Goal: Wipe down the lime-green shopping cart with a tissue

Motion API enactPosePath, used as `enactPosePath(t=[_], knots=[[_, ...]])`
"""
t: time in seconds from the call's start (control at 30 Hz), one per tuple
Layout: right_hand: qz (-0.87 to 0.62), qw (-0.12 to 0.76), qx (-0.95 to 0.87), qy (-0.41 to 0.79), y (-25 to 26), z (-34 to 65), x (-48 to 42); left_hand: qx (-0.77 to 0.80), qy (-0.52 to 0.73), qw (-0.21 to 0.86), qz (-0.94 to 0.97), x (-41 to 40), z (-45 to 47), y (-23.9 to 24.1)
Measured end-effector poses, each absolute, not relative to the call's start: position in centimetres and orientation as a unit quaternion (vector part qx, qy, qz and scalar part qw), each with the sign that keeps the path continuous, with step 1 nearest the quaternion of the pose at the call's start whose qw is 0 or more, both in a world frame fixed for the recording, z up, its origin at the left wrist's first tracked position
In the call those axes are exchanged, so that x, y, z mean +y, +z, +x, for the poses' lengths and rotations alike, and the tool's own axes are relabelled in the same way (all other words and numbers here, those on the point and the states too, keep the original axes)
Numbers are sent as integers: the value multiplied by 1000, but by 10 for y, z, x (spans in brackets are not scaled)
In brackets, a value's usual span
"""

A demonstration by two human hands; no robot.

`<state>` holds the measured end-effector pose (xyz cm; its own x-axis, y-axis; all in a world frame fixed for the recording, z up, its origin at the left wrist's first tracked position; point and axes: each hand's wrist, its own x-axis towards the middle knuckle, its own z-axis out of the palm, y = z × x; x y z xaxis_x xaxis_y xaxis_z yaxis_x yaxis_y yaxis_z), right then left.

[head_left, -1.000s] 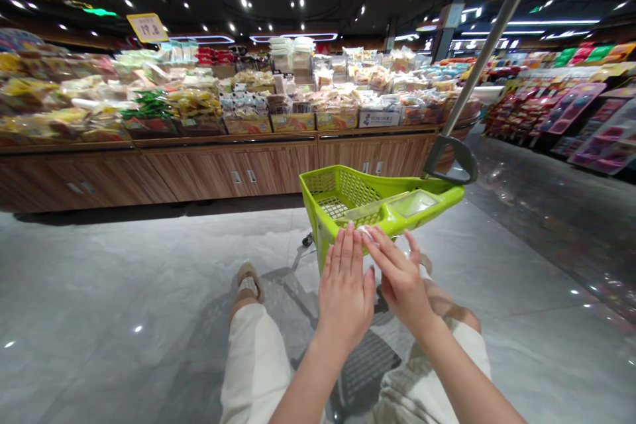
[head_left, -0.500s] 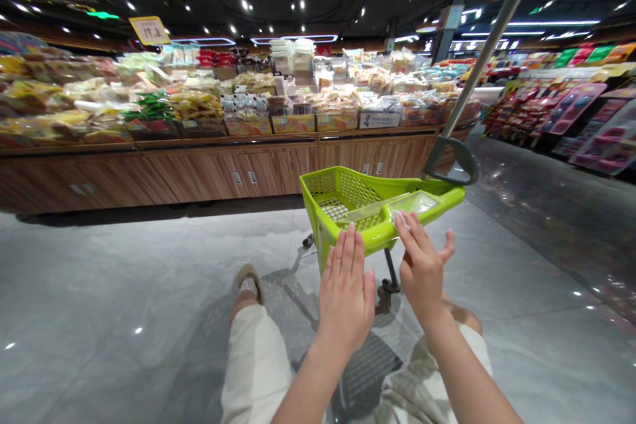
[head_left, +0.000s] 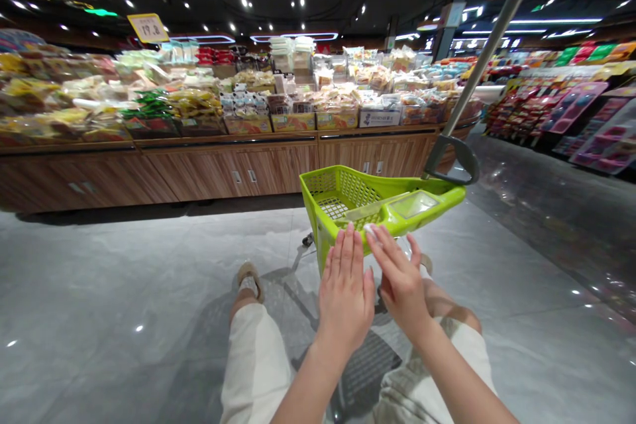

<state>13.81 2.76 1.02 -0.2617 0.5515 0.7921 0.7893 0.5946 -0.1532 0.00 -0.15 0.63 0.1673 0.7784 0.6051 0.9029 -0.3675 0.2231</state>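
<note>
A bright green shopping cart point(head_left: 318, 212) with a perforated basket stands in front of my knees. Flat against its near rim lies my left hand point(head_left: 346, 295), palm down, fingers straight and together, holding nothing. Beside it, my right hand point(head_left: 403, 285) presses a small white wipe, likely a tissue point(head_left: 369, 230), onto the green rim with its fingertips. Most of that wipe is hidden under the fingers. A clear-topped panel point(head_left: 415, 204) is set in the rim to the right of my hands.
A grey handle point(head_left: 460, 159) and a slanting metal pole point(head_left: 489, 53) rise at the cart's right end. Behind it runs a wooden display counter point(head_left: 209, 172) heaped with packaged food. Shelves point(head_left: 546, 99) stand at the right. My legs straddle the cart's near side on grey tile floor point(head_left: 124, 278).
My right hand has slid left along the rim with the white wipe, coming close to my left hand. My left hand and the cart have stayed in place.
</note>
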Motion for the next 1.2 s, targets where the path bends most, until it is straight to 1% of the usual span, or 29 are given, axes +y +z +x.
enactPosePath(t=[0.07, 0.23, 0.3, 0.4, 0.47, 0.6, 0.67, 0.77, 0.83, 0.97, 1.03, 1.13, 1.2], knots=[[-398, 419, -806, -127, 11, 136, 26, -556, -330, 97, -757, -2, -1, 6], [-516, 492, -686, -143, 9, 138, 35, -550, -321, 103, -764, -2, -2, 6], [-485, 483, -716, -136, 9, 134, 33, -553, -317, 103, -763, -2, -1, 6], [-398, 442, -795, -121, 9, 131, 29, -559, -316, 104, -760, -2, -1, 6], [-410, 443, -787, -126, 10, 136, 30, -555, -319, 105, -761, -2, -2, 6], [-508, 486, -697, -142, 9, 142, 35, -548, -323, 109, -764, -2, -4, 6], [-486, 480, -719, -129, 9, 138, 32, -551, -322, 113, -762, -1, -3, 6], [-404, 447, -791, -106, 10, 132, 27, -555, -316, 118, -760, -1, -2, 5], [-419, 447, -783, -113, 11, 134, 29, -555, -312, 118, -763, -2, -1, 5], [-520, 485, -690, -137, 11, 140, 35, -553, -313, 116, -764, -2, -1, 5], [-484, 474, -725, -125, 10, 136, 31, -554, -319, 115, -760, -2, 0, 5], [-400, 432, -801, -107, 11, 133, 25, -554, -322, 112, -760, -2, -1, 6], [-428, 435, -783, -120, 11, 137, 27, -551, -322, 110, -762, -3, -2, 6]])
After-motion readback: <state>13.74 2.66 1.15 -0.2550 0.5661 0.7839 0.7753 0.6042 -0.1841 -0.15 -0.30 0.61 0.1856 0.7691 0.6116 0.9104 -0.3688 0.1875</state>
